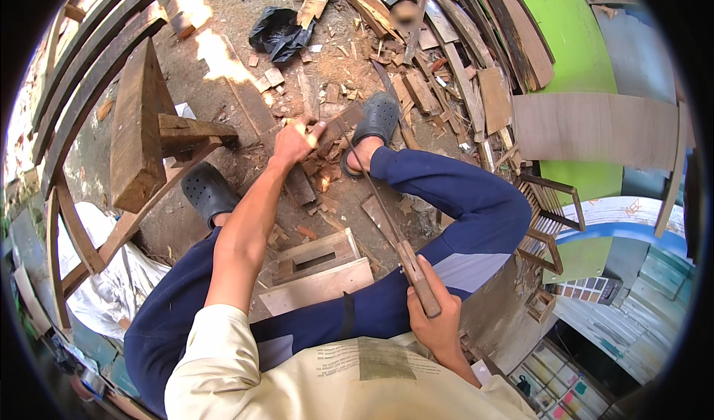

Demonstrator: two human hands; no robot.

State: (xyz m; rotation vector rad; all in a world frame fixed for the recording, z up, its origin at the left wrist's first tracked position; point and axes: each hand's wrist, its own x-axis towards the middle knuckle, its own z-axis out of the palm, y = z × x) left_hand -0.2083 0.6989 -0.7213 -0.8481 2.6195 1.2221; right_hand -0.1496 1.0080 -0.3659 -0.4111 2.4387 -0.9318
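My right hand [433, 312] is wrapped round the wooden handle of a hand saw [384, 210]. Its long thin blade, seen almost edge-on, slants away to the upper left. The blade's far end lies across a short brown wooden board [338, 127]. My left hand [297, 142] grips this board at its left part, thumb laid along it. Close beside the board's right end is my right foot in a dark clog [378, 116]. Beneath the board, a darker wooden piece [300, 186] lies on the ground.
A wooden block with a rectangular slot [316, 257] stands between my legs. Wood chips and offcuts litter the ground, with a black plastic bag [281, 33] beyond. To the left is a heavy timber trestle [137, 126]; stacked planks [513, 29] lean at the right.
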